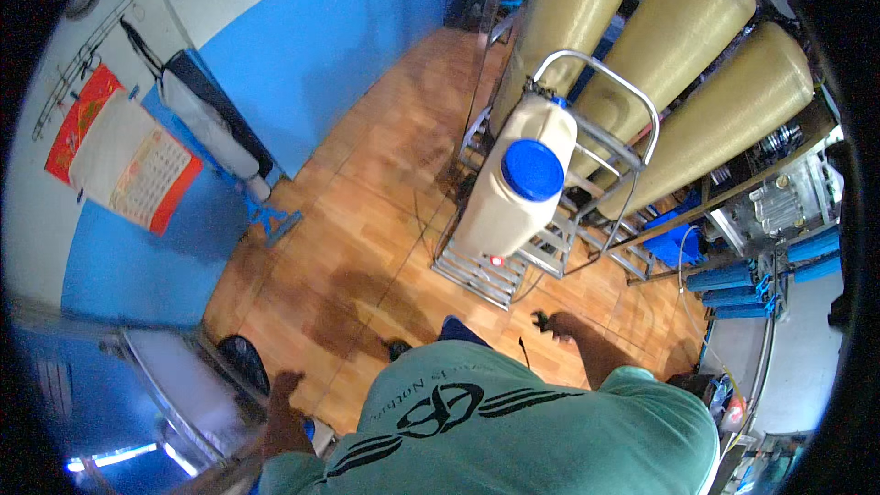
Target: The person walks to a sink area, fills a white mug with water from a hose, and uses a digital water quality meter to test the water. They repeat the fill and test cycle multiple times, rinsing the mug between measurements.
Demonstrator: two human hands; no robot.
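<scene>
My left hand (287,393) hangs low at the left, small and dark, its fingers apart with nothing seen in them. It is nearest a pale panel with a metal edge (174,376). At the right, my right hand (555,324) hangs over the tiled floor, fingers spread and dim, holding nothing that I can make out. Ahead of it, apart from both hands, a cream plastic tank (500,206) with a round blue lid (532,170) stands on slatted metal (477,280). A curved metal handle (653,110) rises beside the tank.
Several tall gold cylinders (683,14) stand in a metal frame behind the tank. Machinery (779,206) and blue bundles (733,289) line the right side. A hanging calendar (137,151) and a long bag (211,124) are on the left wall. Thin cables cross the wooden-look floor (367,220).
</scene>
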